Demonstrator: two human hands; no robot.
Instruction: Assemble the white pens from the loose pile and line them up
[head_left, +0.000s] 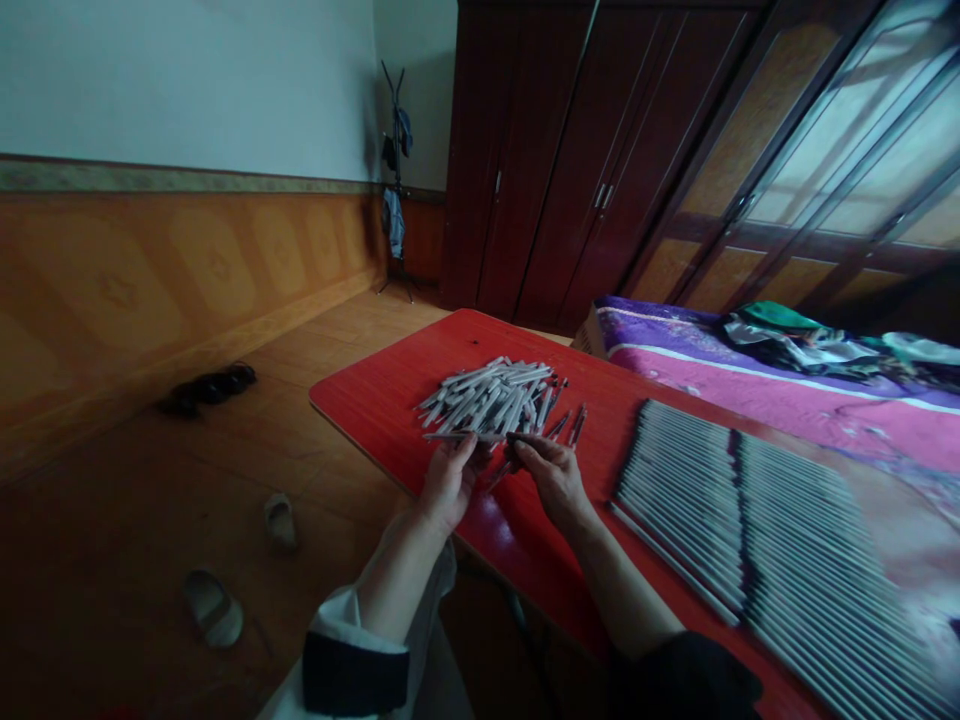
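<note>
A slim pale pen (450,436) with a dark right end is held level between my two hands, just above the near side of a heap. My left hand (448,482) pinches its shaft, while the fingers of my right hand (553,475) close around the dark end. Just beyond them lies the heap of loose pale pens (491,395) on a red table (390,375). A few dark, thin pieces (577,425) lie at the heap's right edge. To the right, many pens (679,490) lie side by side in two neat rows with dark ends.
A bed with purple and pink covers (675,350) stands beyond the table, clothes (802,335) piled on it. Slippers (214,608) and dark shoes (210,388) are on the floor at left. A coat stand (396,150) and dark red wardrobe (555,150) are at the back.
</note>
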